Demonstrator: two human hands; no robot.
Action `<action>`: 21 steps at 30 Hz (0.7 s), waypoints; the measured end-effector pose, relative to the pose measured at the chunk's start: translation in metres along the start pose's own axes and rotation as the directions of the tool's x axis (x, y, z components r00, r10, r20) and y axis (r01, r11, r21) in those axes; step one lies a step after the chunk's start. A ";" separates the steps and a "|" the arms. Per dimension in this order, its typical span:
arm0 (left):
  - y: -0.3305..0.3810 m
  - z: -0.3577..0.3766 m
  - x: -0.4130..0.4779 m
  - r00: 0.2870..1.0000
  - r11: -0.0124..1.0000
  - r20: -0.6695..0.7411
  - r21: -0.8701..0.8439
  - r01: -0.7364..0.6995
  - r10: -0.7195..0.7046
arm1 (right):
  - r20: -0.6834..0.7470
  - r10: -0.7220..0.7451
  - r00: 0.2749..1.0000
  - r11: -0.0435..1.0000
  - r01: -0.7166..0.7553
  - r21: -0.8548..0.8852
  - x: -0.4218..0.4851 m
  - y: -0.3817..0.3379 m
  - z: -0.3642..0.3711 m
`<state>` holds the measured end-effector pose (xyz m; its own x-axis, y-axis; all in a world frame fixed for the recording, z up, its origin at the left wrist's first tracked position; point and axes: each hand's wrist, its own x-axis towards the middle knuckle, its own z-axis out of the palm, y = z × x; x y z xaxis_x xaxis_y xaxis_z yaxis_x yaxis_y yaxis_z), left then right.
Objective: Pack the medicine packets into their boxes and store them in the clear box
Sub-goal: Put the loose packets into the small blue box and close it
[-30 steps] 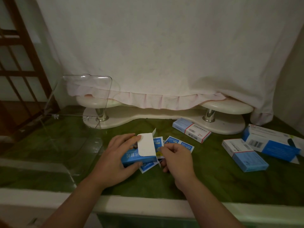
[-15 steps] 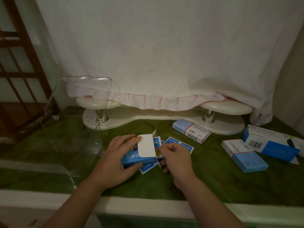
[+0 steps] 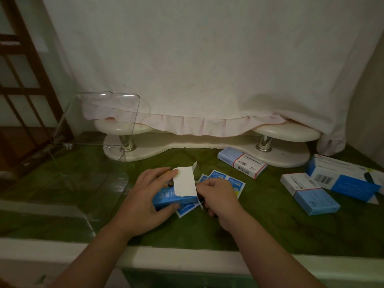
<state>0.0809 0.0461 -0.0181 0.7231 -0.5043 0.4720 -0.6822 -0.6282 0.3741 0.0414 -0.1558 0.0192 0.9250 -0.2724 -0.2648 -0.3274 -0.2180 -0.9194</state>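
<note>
My left hand [image 3: 145, 196] grips a blue medicine box [image 3: 168, 199] on the green tabletop, its white end flap [image 3: 185, 185] standing up open. My right hand [image 3: 218, 196] is curled at the open end of that box, fingers pinched on something I cannot make out. Blue and white medicine packets [image 3: 226, 180] lie flat behind my right hand, and another packet [image 3: 186, 208] sticks out from under the box. The clear box [image 3: 93, 154] stands at the left with its lid raised.
Three more medicine boxes lie to the right: a white and blue one [image 3: 242, 162] by the cream stand [image 3: 207, 144], a smaller blue one [image 3: 309, 193], and a long one [image 3: 345, 176] at the far right. A pale cloth hangs behind.
My right hand has shifted slightly closer against the open end of the box. The left hand and the box stay where they were.
</note>
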 end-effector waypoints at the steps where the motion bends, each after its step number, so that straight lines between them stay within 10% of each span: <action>1: 0.000 0.000 0.000 1.000 1.000 -0.001 0.000 -0.001 0.001 | 0.011 -0.003 1.000 1.000 0.003 -0.010 0.000 0.000 0.000; 21: -0.001 0.001 0.000 1.000 1.000 -0.008 0.015 -0.016 0.016 | 0.050 -0.065 0.997 0.991 0.071 -0.112 0.001 0.003 -0.003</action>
<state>0.0819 0.0463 -0.0192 0.7111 -0.5096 0.4844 -0.6921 -0.6287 0.3545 0.0405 -0.1595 0.0172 0.9529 -0.2107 -0.2183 -0.2808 -0.3404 -0.8974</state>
